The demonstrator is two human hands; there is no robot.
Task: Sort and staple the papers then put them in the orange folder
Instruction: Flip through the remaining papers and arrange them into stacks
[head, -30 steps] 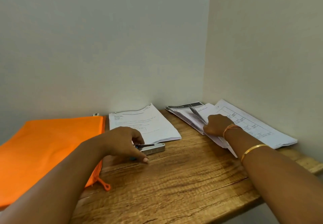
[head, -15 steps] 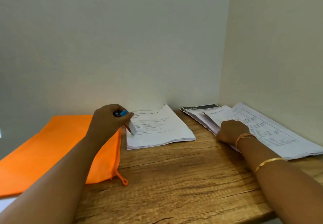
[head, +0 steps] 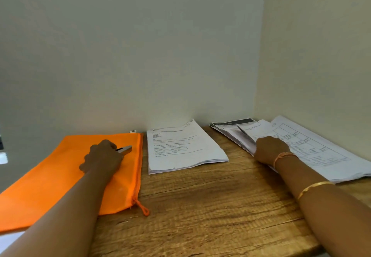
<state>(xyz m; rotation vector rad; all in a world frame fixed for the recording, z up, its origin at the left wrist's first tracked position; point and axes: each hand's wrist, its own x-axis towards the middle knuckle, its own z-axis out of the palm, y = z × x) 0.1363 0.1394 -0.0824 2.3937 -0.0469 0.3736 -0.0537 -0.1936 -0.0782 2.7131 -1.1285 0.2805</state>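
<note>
Table [head: 200, 216] wood is closest to you, right of the folder [head: 50, 176]. Your left hand [head: 102, 156] is over the folder, fingers curled round the stapler [head: 125, 149]. Its metal tip points at the folder's right edge. Far right of the folder, your right hand [head: 270, 149] rests on the spread pile [head: 313, 150]. Its fingers are bent down into the sheets, but I cannot tell if they pinch one. The neat stack [head: 184, 148] lies just right of the folder, between it and the pile.

It looks like you are parking the stapler while you sort. Lay it flat and let go gently. Keep it away from the folder's right edge, where the papers likely go in. Press the pile so no sheet slides.

A second ago the stapler sat on the table by the stack. Half a second ago you held it up at the folder's right edge. Now it is low over the folder. Your right hand has stayed on the pile.
</note>
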